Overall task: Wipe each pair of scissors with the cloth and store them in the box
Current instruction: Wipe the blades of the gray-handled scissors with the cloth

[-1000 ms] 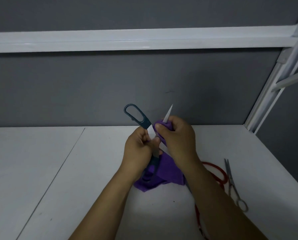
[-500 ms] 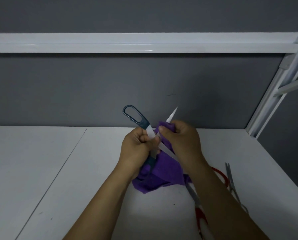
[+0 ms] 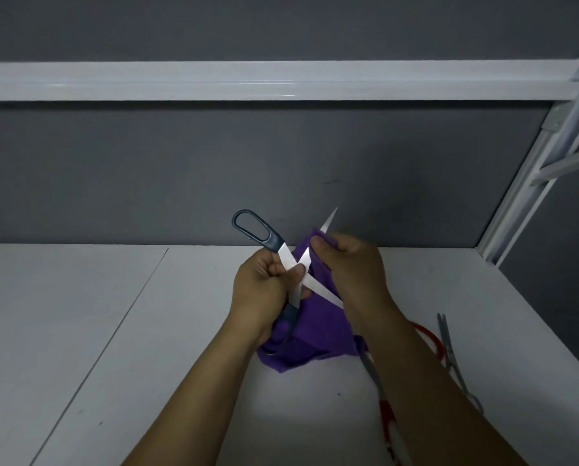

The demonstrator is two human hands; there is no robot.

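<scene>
My left hand (image 3: 264,294) grips a pair of dark-blue-handled scissors (image 3: 258,230) near the pivot, blades spread wide open in mid-air above the white table (image 3: 113,331). One handle loop points up and left, the other hangs below my hand. My right hand (image 3: 352,267) pinches a purple cloth (image 3: 315,338) around the blade that points up and right; that blade's tip sticks out above the fingers. The cloth's loose end hangs down to the table. No box is in view.
Red-handled scissors (image 3: 387,412) lie on the table partly under my right forearm. A slim all-metal pair (image 3: 449,351) lies further right. A grey wall stands behind, and a white frame post (image 3: 530,203) rises at the right.
My right hand with the cloth has slid up along the blade toward its tip, and more bare blade now shows by the pivot. The left hand has kept its hold.
</scene>
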